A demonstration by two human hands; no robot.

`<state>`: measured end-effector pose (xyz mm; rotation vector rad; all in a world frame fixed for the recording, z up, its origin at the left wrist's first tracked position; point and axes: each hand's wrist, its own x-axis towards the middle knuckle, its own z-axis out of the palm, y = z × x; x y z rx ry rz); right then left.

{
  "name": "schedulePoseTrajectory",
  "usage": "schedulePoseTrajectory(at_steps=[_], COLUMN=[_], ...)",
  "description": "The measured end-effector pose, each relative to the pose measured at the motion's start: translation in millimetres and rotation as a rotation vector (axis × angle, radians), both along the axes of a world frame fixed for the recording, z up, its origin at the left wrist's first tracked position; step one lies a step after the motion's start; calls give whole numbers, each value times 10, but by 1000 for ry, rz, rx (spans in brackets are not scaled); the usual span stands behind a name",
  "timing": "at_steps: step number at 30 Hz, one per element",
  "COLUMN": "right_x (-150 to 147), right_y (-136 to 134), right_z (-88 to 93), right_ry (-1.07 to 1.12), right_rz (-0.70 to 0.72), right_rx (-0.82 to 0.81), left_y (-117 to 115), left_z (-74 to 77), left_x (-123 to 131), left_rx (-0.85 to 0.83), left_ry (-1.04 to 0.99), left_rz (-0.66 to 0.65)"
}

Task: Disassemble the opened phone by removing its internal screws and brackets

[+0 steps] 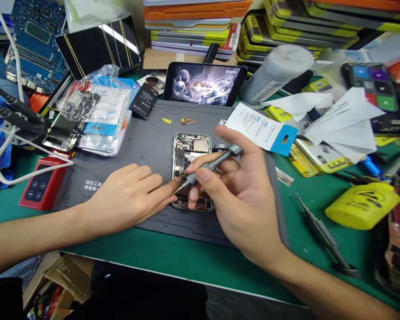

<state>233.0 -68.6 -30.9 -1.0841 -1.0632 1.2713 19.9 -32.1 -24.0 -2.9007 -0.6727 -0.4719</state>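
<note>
An opened smartphone [200, 146] lies on a dark grey work mat [146, 138], its inner parts bare. My right hand [243, 191] is closed around a grey precision screwdriver [200, 175]. The driver slants down to the left, its thin tip at the phone's left edge. From the left, my left hand [130, 195] reaches in with its index finger and thumb against that same edge, beside the tip; the other fingers are curled. Both hands hide part of the phone's lower half, and the exact spot under the tip is hard to see.
Behind the mat leans a lit phone screen [205, 84], next to a grey bottle [276, 73]. Left are a battery [144, 101] and a red device [43, 182]. On the right lie another screwdriver [325, 233], a yellow container [363, 205] and a paper card [253, 124].
</note>
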Motion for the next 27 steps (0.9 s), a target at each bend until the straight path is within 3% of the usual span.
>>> schedulePoseTrajectory(at_steps=[27], right_x=[-3], right_y=[8], right_z=[31], right_ry=[8], right_rz=[-21], right_rx=[-27], left_y=[2], left_z=[10], left_x=[-6], left_rx=[16], left_ry=[19], left_rz=[-9])
